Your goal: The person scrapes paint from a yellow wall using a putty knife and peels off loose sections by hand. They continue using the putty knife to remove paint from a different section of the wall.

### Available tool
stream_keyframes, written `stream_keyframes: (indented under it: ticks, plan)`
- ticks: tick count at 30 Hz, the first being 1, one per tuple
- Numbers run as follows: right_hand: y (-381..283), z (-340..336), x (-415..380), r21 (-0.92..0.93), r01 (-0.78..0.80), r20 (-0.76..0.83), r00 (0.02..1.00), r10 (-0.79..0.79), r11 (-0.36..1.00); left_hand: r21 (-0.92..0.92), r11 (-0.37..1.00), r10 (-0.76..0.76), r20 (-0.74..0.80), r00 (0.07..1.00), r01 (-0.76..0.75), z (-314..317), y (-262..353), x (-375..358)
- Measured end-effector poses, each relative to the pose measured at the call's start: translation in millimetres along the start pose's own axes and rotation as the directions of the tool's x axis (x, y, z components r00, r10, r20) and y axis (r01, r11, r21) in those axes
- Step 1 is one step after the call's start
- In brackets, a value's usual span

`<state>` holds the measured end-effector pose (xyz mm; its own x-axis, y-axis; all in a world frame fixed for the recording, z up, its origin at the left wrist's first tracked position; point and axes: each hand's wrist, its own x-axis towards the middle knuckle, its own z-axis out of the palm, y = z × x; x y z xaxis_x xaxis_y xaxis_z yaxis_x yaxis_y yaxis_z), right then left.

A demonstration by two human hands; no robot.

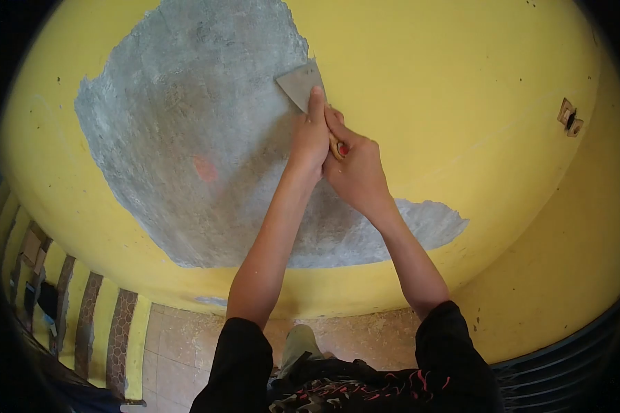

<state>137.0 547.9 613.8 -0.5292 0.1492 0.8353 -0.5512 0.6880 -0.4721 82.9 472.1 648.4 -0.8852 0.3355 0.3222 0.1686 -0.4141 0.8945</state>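
Observation:
A putty knife with a flat grey metal blade (300,84) lies against the wall, its blade at the upper right edge of a large bare grey patch (193,124) in the yellow paint (420,89). My left hand (310,141) is closed on the putty knife, one digit stretched along the blade. Beside it, touching it, my right hand (358,172) is wrapped round the handle, of which only a small part with a red spot shows between the hands. A grey strip of the patch runs behind my forearms to the right.
An open socket hole (570,118) is in the wall at the right. Striped yellow and brown steps (89,323) with some objects stand at the lower left. Flakes lie on the tiled floor (179,344) below. Dark metal slats (565,365) show at the lower right.

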Motion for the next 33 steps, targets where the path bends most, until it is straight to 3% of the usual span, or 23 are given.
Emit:
stream_keyframes:
  ticks: [1, 2, 4, 9, 13, 16, 18, 20, 23, 26, 33]
  plan:
    - [-4, 1, 3, -0.049, 0.137, -0.056, 0.989, -0.14, 0.989, -0.002, 1.0, 0.01, 0.001, 1.0, -0.01, 0, -1, 3]
    - [-8, -1, 8, -0.049, 0.148, -0.057, 0.987, -0.151, 0.988, -0.01, 0.999, 0.049, -0.007, 0.999, -0.049, 2, 0, 8]
    - [-20, -8, 16, -0.054, -0.095, 0.047, 0.994, 0.098, 0.994, -0.013, 0.997, 0.077, -0.017, 0.997, -0.078, 2, 3, 12]
    - [-15, -12, 5, -0.096, -0.115, 0.066, 0.99, 0.121, 0.989, -0.063, 0.998, 0.013, -0.003, 1.0, -0.013, 2, -13, 10]
    - [-31, -14, 18, -0.094, -0.192, 0.09, 0.976, 0.2, 0.977, -0.048, 0.996, 0.081, 0.009, 0.997, -0.081, 5, 2, 10]
    - [-19, -8, 5, -0.127, -0.076, 0.046, 0.995, 0.083, 0.989, -0.042, 0.998, 0.053, 0.069, 0.996, -0.05, -1, 0, 8]
    - [-13, -8, 0, -0.127, -0.1, 0.065, 0.992, 0.109, 0.987, -0.032, 0.999, -0.042, 0.017, 0.999, 0.042, -3, -10, 3]
    - [-12, -3, -1, -0.127, -0.133, 0.086, 0.986, 0.145, 0.983, -0.059, 0.998, -0.026, 0.023, 0.999, 0.027, -5, -11, 5]
    - [-15, 3, 2, -0.084, -0.104, -0.021, 0.995, 0.102, 0.991, -0.014, 1.0, 0.017, 0.106, 0.994, -0.015, -6, -2, 9]
    - [-21, 7, 1, -0.092, -0.178, -0.027, 0.984, 0.176, 0.98, -0.027, 1.0, -0.002, 0.1, 0.995, 0.005, -8, 1, 9]
    - [-11, 20, 2, -0.12, -0.083, -0.141, 0.988, 0.066, 0.989, -0.057, 0.998, 0.023, 0.265, 0.964, -0.008, -19, -1, 20]
